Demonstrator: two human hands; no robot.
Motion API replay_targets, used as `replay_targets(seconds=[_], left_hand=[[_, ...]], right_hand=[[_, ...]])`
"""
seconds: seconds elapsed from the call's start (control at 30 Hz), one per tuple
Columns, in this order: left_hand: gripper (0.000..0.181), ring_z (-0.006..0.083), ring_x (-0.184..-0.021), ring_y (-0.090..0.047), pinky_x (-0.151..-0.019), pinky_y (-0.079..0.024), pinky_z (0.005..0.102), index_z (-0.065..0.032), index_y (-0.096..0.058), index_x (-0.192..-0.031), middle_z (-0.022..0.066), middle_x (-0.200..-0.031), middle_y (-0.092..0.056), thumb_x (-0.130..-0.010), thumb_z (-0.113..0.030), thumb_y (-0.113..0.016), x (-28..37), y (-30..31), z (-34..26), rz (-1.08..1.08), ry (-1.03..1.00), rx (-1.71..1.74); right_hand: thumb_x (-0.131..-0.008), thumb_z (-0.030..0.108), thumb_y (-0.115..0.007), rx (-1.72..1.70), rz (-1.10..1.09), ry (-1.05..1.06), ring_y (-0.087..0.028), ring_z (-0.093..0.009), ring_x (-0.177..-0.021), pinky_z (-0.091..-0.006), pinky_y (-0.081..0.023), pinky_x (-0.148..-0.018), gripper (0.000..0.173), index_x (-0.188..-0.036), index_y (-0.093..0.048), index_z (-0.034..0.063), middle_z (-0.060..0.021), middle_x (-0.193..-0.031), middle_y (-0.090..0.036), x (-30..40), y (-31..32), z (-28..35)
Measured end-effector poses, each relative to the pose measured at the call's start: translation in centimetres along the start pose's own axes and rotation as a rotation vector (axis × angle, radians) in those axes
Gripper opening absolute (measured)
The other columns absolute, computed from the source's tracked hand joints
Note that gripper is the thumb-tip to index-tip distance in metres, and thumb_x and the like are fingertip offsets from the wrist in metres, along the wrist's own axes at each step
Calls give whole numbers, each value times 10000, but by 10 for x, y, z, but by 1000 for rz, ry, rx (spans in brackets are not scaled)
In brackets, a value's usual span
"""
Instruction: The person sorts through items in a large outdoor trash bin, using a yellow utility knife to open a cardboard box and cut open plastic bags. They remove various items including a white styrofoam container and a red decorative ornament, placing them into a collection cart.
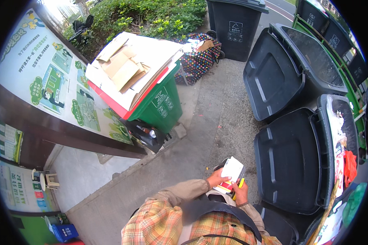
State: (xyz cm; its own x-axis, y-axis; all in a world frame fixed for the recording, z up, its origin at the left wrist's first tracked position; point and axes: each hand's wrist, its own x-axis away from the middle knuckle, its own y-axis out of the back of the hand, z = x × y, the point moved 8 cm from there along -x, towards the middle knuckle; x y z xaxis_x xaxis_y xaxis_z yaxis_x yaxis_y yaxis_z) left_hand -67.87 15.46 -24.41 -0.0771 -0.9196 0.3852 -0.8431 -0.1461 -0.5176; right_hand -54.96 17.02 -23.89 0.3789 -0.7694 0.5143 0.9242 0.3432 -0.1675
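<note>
Close to my body, my left hand (216, 178) grips a small printed carton (233, 168), white with red and yellow parts. My right hand (241, 193) is closed around a yellow-and-black tool (241, 183), which looks like a utility knife, right beside the carton. Its blade cannot be made out. One shoe shows partly behind the carton. To the left, a green wheelie bin (168, 104) bears a stack of flattened cardboard (125, 72) on top.
Open dark wheelie bins (286, 159) line the right side, one full of rubbish bags. A polka-dot bag (199, 58) stands beyond the green bin. A black bag (145, 131) hangs below its red lid. At lower right leans a wooden stick (325, 214). Printed panels (70, 61) stand left.
</note>
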Motion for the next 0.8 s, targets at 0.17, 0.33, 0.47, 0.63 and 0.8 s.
replay_targets(seconds=[0.17,0.33,0.47,0.63,0.8], left_hand=[[402,120,-993,-534,-880,-427,283,-25,-411,-1217,70,-1112,-554,-868,-164,-555,-66,10,-36,40,134,-85],[351,161,-978,-565,-857,-454,307,-11,-464,-1202,88,-1089,-584,-859,-64,-513,-116,21,-99,-20,126,7],[335,223,-968,-585,-831,-477,368,-14,-479,-1155,112,-1058,-594,-823,-12,-523,-165,54,-108,-186,209,241],[292,233,-932,-598,-819,-490,425,-46,-489,-1075,101,-1007,-599,-791,7,-532,-223,108,-89,-417,442,368],[348,270,-940,-599,-822,-494,444,-13,-464,-1108,137,-1044,-592,-769,-29,-538,-316,193,-109,-407,466,544]], right_hand=[[-788,56,-586,-206,29,65,-592,-144,-743,-270,-484,-687,201,-971,-546,-15,-70,-866,-595,-81,2,69],[-816,121,-598,29,130,66,-527,-89,-503,-210,-407,-432,191,-940,-532,-8,-55,-723,-584,-147,-1,124],[-855,108,-543,10,-28,49,-508,-90,-481,-187,-386,-417,150,-943,-523,-12,-62,-692,-583,-195,12,147],[-798,29,-575,33,-58,-17,-495,-77,-482,-192,-366,-409,239,-1011,-467,27,-55,-683,-583,-219,28,162],[-750,27,-629,269,-234,165,-507,-75,-671,-215,-428,-610,167,-894,-545,29,-21,-768,-558,-253,37,188]])
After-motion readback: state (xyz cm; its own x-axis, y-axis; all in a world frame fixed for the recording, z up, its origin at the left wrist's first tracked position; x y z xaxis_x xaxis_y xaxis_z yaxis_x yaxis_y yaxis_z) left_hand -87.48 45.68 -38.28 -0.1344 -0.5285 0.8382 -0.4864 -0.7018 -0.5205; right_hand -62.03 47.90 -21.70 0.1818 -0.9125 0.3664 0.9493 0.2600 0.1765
